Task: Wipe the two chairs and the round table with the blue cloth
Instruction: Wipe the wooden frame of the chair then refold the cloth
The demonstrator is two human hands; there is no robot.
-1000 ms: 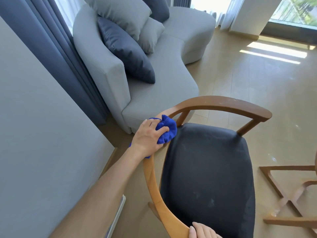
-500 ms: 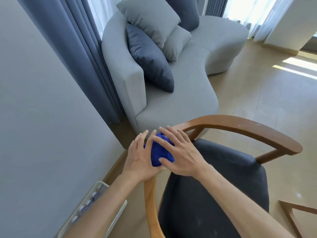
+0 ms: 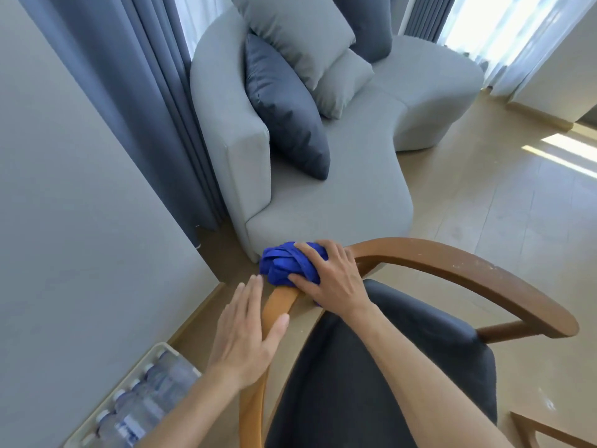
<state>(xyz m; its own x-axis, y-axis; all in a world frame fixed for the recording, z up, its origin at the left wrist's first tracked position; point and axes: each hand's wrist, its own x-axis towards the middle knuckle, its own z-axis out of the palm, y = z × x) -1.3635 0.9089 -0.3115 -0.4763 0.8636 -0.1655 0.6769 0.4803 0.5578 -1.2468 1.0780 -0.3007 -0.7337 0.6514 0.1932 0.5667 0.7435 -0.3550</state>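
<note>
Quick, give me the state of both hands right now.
Left hand: open, fingers straight, resting on the chair's wooden armrest.
Right hand: gripping the blue cloth.

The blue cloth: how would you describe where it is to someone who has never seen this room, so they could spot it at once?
Start at the grey sofa by the curtains; just in front of it stands a chair with a curved wooden rail and a dark seat. The blue cloth is bunched up on that rail, gripped by the right hand. It is the only bright blue thing among greys and wood tones.
</note>
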